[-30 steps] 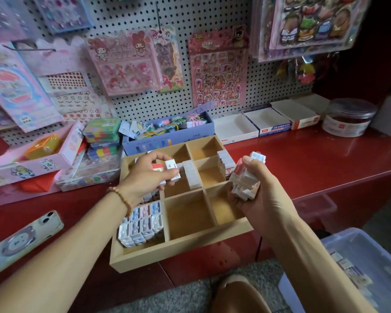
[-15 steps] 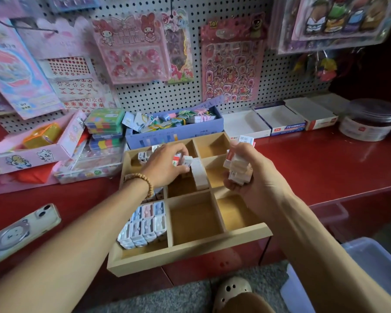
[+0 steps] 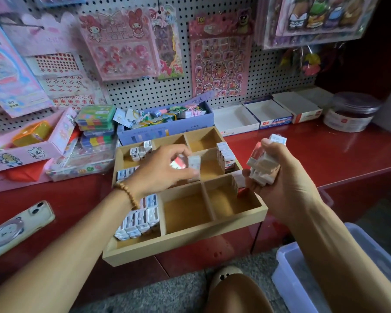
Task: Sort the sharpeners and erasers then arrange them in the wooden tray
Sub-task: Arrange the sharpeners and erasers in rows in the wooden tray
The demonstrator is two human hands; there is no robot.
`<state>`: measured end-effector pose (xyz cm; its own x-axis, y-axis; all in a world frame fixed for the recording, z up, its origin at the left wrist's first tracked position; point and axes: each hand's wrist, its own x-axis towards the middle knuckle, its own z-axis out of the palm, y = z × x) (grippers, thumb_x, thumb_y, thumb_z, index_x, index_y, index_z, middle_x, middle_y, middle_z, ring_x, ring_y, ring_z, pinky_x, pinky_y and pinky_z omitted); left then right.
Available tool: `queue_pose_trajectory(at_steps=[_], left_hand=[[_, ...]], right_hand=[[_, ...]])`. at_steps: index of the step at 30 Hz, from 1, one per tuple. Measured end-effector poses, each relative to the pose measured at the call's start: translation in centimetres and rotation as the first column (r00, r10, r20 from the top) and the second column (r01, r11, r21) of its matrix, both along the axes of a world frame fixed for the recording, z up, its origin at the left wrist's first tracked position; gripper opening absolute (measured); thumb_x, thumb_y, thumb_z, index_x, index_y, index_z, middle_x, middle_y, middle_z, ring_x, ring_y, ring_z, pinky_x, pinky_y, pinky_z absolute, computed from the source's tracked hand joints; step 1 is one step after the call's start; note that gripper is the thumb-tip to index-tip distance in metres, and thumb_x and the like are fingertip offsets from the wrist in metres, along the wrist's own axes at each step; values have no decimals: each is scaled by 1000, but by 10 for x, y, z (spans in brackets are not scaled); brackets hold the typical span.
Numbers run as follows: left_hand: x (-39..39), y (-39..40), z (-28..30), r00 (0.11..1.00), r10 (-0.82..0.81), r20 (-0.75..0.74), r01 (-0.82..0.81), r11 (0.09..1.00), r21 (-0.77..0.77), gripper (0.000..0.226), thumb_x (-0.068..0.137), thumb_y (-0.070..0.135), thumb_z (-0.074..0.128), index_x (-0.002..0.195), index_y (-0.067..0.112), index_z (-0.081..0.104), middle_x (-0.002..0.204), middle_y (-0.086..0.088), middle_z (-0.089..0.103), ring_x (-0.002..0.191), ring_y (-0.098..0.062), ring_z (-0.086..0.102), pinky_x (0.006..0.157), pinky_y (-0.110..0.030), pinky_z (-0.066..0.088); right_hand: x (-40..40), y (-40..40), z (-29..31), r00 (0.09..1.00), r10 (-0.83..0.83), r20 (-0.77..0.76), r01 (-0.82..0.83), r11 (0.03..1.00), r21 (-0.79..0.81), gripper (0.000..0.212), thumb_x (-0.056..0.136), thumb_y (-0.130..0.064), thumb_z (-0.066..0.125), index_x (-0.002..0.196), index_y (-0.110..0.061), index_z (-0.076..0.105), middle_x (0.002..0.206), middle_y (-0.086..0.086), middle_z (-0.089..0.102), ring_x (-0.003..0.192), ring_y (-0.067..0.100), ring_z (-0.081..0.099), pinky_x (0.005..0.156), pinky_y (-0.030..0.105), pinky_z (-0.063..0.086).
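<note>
A wooden tray (image 3: 185,239) with several compartments sits on the red counter, its front overhanging the edge. Small sharpeners (image 3: 137,219) stand packed in its front left compartment, and more sharpeners (image 3: 140,151) lie in the back left one. A row of boxed erasers (image 3: 225,156) stands in the middle right compartment. My left hand (image 3: 160,168) hovers over the tray's middle and pinches one white eraser (image 3: 194,162) with a red sleeve. My right hand (image 3: 278,177) is at the tray's right rim and grips a stack of erasers (image 3: 262,166).
A phone (image 3: 14,227) lies at the counter's left. Behind the tray stand a purple box of clips (image 3: 167,123), open white boxes (image 3: 235,119) and a lidded jar (image 3: 352,111). A pink box (image 3: 29,141) sits back left. A clear plastic bin (image 3: 325,267) is on the floor, lower right.
My left hand has drawn back slightly toward the tray's middle with the eraser. My right hand with its stack has shifted right, off the tray's middle column to its right rim.
</note>
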<state>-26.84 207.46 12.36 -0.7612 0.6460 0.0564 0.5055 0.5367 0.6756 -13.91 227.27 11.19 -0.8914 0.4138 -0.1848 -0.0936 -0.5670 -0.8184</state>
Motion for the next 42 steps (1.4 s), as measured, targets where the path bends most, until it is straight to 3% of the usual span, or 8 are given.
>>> queue_pose_trajectory(at_steps=[5, 11, 17, 23, 28, 34, 37, 42], left_hand=[[-1, -24, -18, 994, 3, -109, -24, 982, -188, 29, 72, 52, 77, 77, 25, 64, 85, 10, 65, 86, -13, 59, 78, -32, 45], [15, -7, -37, 841, -76, -535, -151, 918, -367, 28, 82, 55, 68, 87, 29, 56, 89, 7, 47, 83, -22, 58, 65, -33, 46], [20, -3, -50, 715, -33, -699, -284, 900, -332, 53, 64, 64, 77, 82, 19, 55, 85, -1, 52, 57, -28, 59, 49, -33, 46], [20, -1, -34, 834, 99, -544, -326, 882, -340, 64, 56, 74, 74, 91, 25, 52, 99, 4, 53, 84, -23, 57, 67, -34, 47], [16, -10, -26, 950, 311, -33, -307, 947, 95, 35, 69, 44, 84, 86, 26, 59, 96, 8, 62, 86, -13, 55, 75, -30, 44], [15, -4, -14, 671, 111, 733, -530, 764, 369, 19, 99, 3, 46, 112, 9, 59, 93, -9, 49, 64, -16, 50, 44, -21, 37], [10, -5, -8, 652, 71, 755, -559, 718, 415, 39, 92, -11, 40, 123, 7, 55, 104, -15, 51, 77, -23, 59, 59, -31, 48], [-2, -11, -8, 814, 153, 561, -407, 839, 361, 44, 86, -23, 48, 106, 15, 57, 103, -17, 59, 96, -21, 65, 85, -34, 53]], right_hand=[[2, -5, -3, 999, 8, -40, -9, 1000, -16, 48, 63, -38, 76, 100, -16, 54, 68, -2, 63, 72, 19, 57, 65, 32, 51], [0, -12, -8, 1000, 17, -21, -17, 1000, 1, 42, 63, -39, 75, 96, -19, 57, 66, -4, 65, 70, 19, 58, 69, 34, 48], [0, -7, -10, 1000, 4, -21, -4, 1000, -11, 43, 63, -39, 77, 96, -19, 57, 65, -5, 66, 74, 19, 59, 73, 35, 50], [0, -9, -12, 1000, -2, -8, 2, 1000, -24, 47, 63, -39, 78, 100, -19, 58, 70, -3, 68, 78, 20, 60, 79, 39, 50], [2, -8, -10, 1000, -2, -22, 1, 998, -60, 50, 62, -38, 77, 102, -18, 55, 70, -2, 67, 78, 21, 59, 81, 39, 49], [3, -12, -7, 1000, 2, -25, -4, 997, -73, 43, 63, -37, 75, 96, -17, 55, 64, -4, 65, 68, 17, 58, 76, 37, 47], [4, -12, -6, 1000, -1, -19, -1, 997, -74, 42, 62, -37, 75, 95, -17, 56, 63, -3, 64, 69, 19, 57, 69, 34, 47], [6, -10, -5, 1000, -1, -21, 0, 997, -72, 45, 62, -37, 76, 97, -18, 55, 64, -4, 66, 69, 18, 59, 68, 33, 50]])
